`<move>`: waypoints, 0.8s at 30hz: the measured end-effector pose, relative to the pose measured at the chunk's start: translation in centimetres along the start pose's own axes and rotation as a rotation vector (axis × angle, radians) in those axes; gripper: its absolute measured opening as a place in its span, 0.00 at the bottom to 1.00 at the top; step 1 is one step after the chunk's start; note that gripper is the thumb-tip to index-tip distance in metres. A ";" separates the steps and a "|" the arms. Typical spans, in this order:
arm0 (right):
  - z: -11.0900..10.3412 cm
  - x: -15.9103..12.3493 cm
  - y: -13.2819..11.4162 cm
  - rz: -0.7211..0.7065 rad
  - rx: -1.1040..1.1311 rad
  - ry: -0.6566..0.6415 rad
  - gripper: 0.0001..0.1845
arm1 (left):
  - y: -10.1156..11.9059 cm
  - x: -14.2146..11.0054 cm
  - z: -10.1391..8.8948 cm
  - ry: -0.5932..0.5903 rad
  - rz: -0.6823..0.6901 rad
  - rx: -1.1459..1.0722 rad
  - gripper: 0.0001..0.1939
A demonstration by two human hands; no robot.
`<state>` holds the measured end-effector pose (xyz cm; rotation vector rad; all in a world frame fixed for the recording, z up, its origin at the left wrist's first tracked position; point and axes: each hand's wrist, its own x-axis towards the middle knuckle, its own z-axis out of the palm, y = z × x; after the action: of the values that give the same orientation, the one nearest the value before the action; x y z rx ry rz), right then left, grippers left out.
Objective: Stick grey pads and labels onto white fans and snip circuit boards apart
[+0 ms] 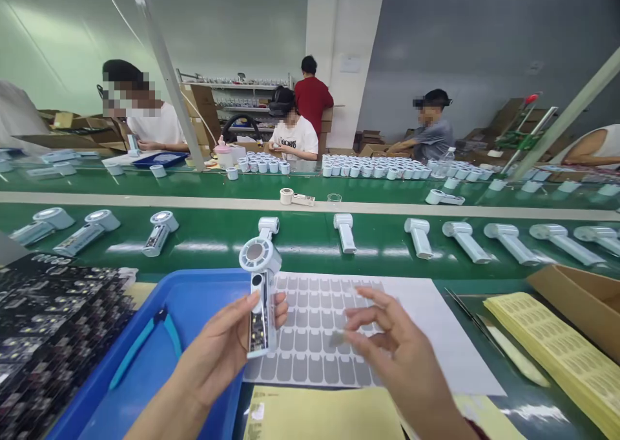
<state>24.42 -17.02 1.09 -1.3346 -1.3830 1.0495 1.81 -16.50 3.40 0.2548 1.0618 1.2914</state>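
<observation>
My left hand (227, 346) grips a white handheld fan body (260, 285) upright by its handle, whose open side shows a circuit board. My right hand (387, 343) hovers beside it, thumb and forefinger pinching a small grey sticker (338, 338). Under both hands lies a white sheet of grey stickers (314, 349), partly peeled.
A blue tray (194, 298) holding teal cutters (145, 340) sits at left, beside a pile of black circuit boards (48, 330). Yellow sheets (557, 349), tweezers (472, 317) and a cardboard box (581, 298) lie right. Fan bodies (419, 236) line the green conveyor; other people work beyond.
</observation>
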 end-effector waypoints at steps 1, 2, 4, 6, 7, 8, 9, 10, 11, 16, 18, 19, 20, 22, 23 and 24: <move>1.1 -1.0 -0.6 0.011 0.089 -0.042 0.28 | -0.7 -0.5 0.3 0.041 -0.012 -0.023 0.11; 2.1 -1.9 -1.1 0.025 0.164 -0.087 0.27 | -1.2 -0.9 0.7 0.088 -0.022 -0.058 0.10; 3.7 -3.2 -1.8 0.059 0.261 -0.164 0.26 | -2.0 -1.7 1.4 0.156 -0.043 -0.151 0.08; 4.8 -3.9 -2.2 0.082 0.314 -0.215 0.25 | -2.4 -2.3 1.9 0.183 -0.072 -0.235 0.05; 5.2 -4.1 -2.3 0.090 0.331 -0.226 0.25 | -2.5 -2.5 2.1 0.185 -0.088 -0.267 0.05; 5.6 -4.2 -2.4 0.094 0.345 -0.232 0.25 | -2.6 -2.6 2.1 0.184 -0.105 -0.289 0.06; 5.9 -4.2 -2.5 0.095 0.356 -0.237 0.25 | -2.7 -2.6 2.0 0.184 -0.122 -0.306 0.07; 6.2 -4.2 -2.6 0.096 0.363 -0.241 0.25 | -2.7 -2.7 1.9 0.186 -0.133 -0.320 0.08; 6.4 -4.2 -2.7 0.096 0.370 -0.244 0.25 | -2.8 -2.7 1.8 0.185 -0.141 -0.332 0.09; 7.1 -4.1 -3.3 0.087 0.379 -0.250 0.24 | -2.7 -2.9 1.9 0.216 -0.150 -0.361 0.11; 7.2 -4.1 -3.5 0.087 0.376 -0.249 0.23 | -2.7 -3.0 2.1 0.222 -0.137 -0.366 0.11; 7.3 -4.1 -3.5 0.087 0.375 -0.249 0.23 | -2.7 -3.0 2.1 0.227 -0.132 -0.371 0.11; 7.3 -4.1 -3.5 0.087 0.374 -0.250 0.23 | -2.7 -3.1 2.2 0.234 -0.129 -0.376 0.11; 7.3 -4.1 -3.5 0.084 0.376 -0.252 0.23 | -2.8 -3.1 2.2 0.237 -0.139 -0.383 0.11; 7.4 -4.1 -3.4 0.083 0.377 -0.252 0.23 | -2.8 -3.1 2.1 0.234 -0.144 -0.385 0.11; 7.4 -4.1 -3.4 0.080 0.377 -0.252 0.23 | -2.8 -3.1 2.1 0.227 -0.145 -0.385 0.10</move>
<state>16.45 -21.15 2.60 -1.0118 -1.2368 1.4901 5.51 -19.27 4.07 -0.2612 0.9765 1.3841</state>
